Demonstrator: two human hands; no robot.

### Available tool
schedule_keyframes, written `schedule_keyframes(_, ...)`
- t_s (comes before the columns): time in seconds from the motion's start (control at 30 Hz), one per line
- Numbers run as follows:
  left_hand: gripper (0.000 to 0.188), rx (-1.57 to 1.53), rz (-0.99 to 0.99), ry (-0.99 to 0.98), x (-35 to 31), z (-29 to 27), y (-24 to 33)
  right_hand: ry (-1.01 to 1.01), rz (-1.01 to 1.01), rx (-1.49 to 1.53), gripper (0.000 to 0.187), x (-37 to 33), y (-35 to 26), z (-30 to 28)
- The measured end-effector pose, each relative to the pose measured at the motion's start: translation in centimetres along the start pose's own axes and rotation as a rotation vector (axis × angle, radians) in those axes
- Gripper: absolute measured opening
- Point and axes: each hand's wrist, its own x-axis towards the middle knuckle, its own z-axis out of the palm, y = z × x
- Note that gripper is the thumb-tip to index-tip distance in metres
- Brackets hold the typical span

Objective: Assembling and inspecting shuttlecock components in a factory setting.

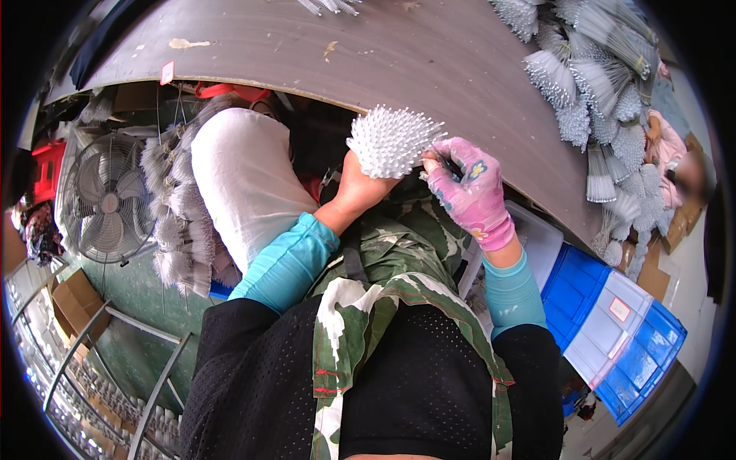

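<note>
My bare left hand (358, 188) is wrapped round a bundle of thin stems with white bead-like tips (392, 140), its tips fanned upward in a dense dome. The lower part of the bundle is hidden by the hand. Beside the bundle's right edge, my right hand (468, 184), in a pink flowered glove, is closed in a pinch. Its bare thumb and fingertip poke out of the glove close to the outermost tips. What the pinch holds is too small to make out. Both hands are above my lap, just before the table's near edge.
A grey table (307, 57) curves across the front, with many similar bundles (590, 84) heaped at its right end. More bundles hang at left by a standing fan (110, 199). Blue and white crates (606, 322) stand at my right. Another person (668, 153) sits far right.
</note>
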Motion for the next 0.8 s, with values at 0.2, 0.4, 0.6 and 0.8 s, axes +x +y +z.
schedule_keyframes(0.2,0.037,0.022,0.013,0.005,-0.3,0.2,-0.3,0.116,-0.329,-0.358,0.019,0.2,-0.7,0.4)
schedule_keyframes(0.4,0.037,-0.006,0.026,0.008,0.0,0.1,-0.3,0.074,-0.007,-0.035,0.023,-0.5,0.2,-0.4)
schedule_keyframes(0.6,0.037,-0.065,-0.016,0.013,-0.1,0.3,-0.5,0.031,-0.054,-0.1,0.021,-0.5,0.1,-0.1)
schedule_keyframes(0.8,0.04,0.014,-0.04,-0.041,-0.3,0.0,-0.3,0.018,-0.244,-0.282,0.022,0.0,-0.9,0.1)
